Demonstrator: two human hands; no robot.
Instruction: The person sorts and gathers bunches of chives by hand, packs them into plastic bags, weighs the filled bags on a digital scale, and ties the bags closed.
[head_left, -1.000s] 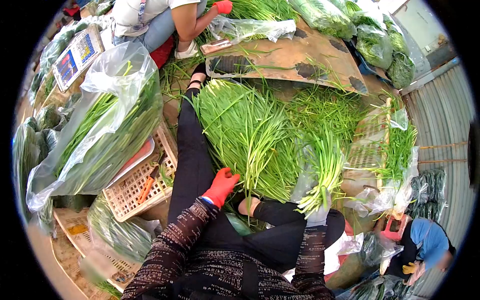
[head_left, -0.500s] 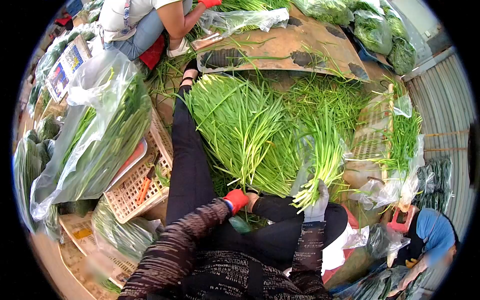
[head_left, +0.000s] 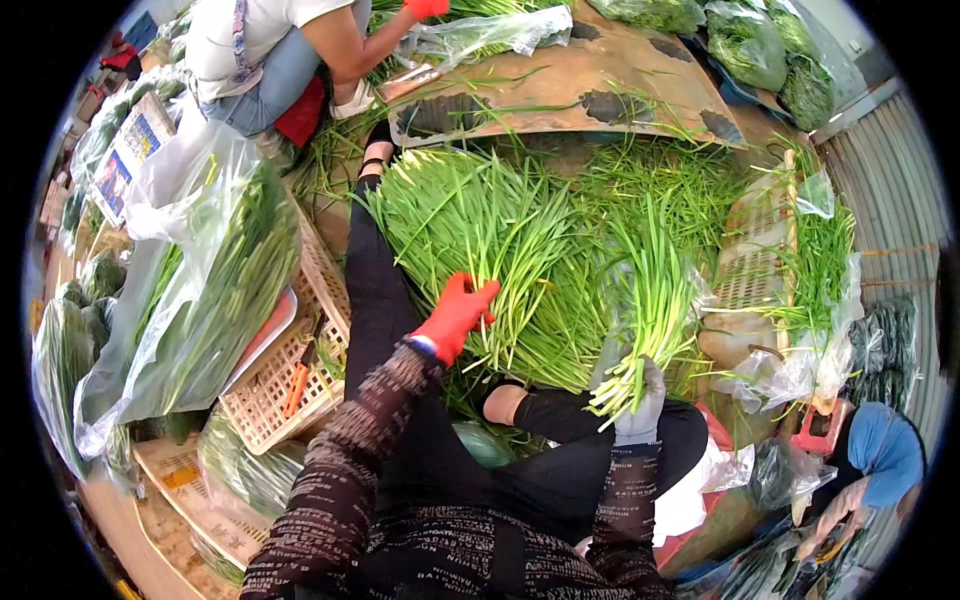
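Note:
My left hand (head_left: 458, 316), in a red glove, is over the lower left part of a large pile of green stalks (head_left: 470, 220); its fingers are bent, and whether they pinch a stalk is too small to tell. My right hand (head_left: 640, 400), in a grey glove, is wrapped round the pale ends of a bunch of green stalks (head_left: 655, 310), whose leafy tips point away from me. Clear plastic lies beside and under that bunch. Both hands are above my crossed and stretched legs, and they are well apart.
A co-worker (head_left: 270, 60) squats at the upper left; another person (head_left: 880, 460) bends at the lower right. A worn board (head_left: 560, 90) lies beyond the pile. On the left are a full plastic bag (head_left: 200, 290) and a crate (head_left: 270, 410) holding an orange-handled tool (head_left: 297, 388).
My left hand went down to the pile's near edge, then moved up over the stalks. My right hand stays round its bunch. The view has shifted slightly.

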